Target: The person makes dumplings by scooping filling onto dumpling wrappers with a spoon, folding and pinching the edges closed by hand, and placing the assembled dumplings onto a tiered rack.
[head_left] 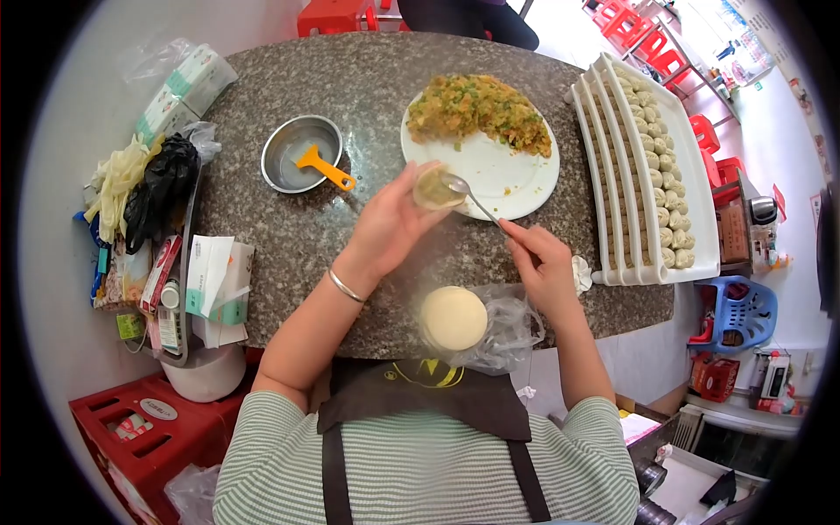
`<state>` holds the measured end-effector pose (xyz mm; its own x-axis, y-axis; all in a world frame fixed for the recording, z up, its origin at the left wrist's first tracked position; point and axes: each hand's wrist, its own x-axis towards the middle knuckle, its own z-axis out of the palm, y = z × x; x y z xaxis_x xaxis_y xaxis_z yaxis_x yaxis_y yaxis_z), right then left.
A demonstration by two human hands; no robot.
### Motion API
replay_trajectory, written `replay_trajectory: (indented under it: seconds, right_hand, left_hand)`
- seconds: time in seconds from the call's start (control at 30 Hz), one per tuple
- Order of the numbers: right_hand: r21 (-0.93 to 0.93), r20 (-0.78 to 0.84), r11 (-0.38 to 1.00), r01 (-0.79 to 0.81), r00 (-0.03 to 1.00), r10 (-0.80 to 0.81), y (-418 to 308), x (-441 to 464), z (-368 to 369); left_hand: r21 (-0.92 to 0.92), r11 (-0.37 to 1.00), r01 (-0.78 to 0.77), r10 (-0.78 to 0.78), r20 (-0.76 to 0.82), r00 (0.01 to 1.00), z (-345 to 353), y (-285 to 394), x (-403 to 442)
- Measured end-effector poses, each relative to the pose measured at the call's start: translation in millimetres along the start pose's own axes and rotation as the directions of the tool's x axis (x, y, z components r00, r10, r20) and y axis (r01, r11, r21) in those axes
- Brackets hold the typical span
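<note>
My left hand [398, 214], with a bangle at its wrist, cups a round dough wrapper [430, 191] near the table's middle. Between the fingers of my right hand [541, 261] is the handle of a metal spoon [479, 204]. The spoon's bowl rests at the wrapper; how much filling it bears is hard to make out. Beyond both hands, a white plate [525, 188] carries a heap of yellow-green chopped filling [479, 114]. Close to my apron lies a round stack of pale wrappers [454, 318] on a clear plastic bag [512, 325].
Stacked white trays [691, 184] hold rows of pleated dumplings [667, 201] on the right. A metal bowl [278, 156] with an orange scraper [322, 166] stands left. Tissue packs [188, 87], bags and boxes line the left side. Someone in dark clothing [464, 19] is across the table.
</note>
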<state>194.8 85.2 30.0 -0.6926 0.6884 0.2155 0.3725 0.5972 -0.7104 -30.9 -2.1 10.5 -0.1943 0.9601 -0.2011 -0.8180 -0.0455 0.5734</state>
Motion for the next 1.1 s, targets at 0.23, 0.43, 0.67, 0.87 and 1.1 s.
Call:
replay_trajectory:
  seconds: [0.23, 0.43, 0.67, 0.87, 1.1]
  right_hand:
    - [0.136, -0.045, 0.989, 0.049, 0.998, -0.043, 2.1, 0.1, 5.8]
    - [0.198, -0.045, 0.978, -0.058, 0.997, 0.069, 2.8, -0.2, -0.5]
    - [-0.011, -0.177, 0.994, -0.111, 0.978, 0.107, 37.1, 16.2, 1.7]
    - [-0.125, -0.262, 0.989, 0.079, 0.959, -0.110, 19.8, 35.6, 13.1]
    - [0.621, -0.062, 0.782, -0.051, 0.991, 0.114, -13.5, 45.7, 41.9]
  left_hand:
    - [0.039, 0.999, -0.030, 0.029, 0.014, 0.999, -2.5, -1.1, -2.2]
    - [0.061, 0.998, -0.034, 0.033, 0.023, 0.999, -0.5, 0.4, -3.4]
    - [0.332, 0.931, -0.152, 0.148, 0.037, 0.988, 8.5, -4.2, -8.1]
    - [0.370, 0.924, -0.097, 0.125, -0.053, 0.991, 15.5, -2.6, -13.6]
    - [0.464, 0.847, -0.260, 0.266, 0.055, 0.963, 11.2, -9.3, -15.3]
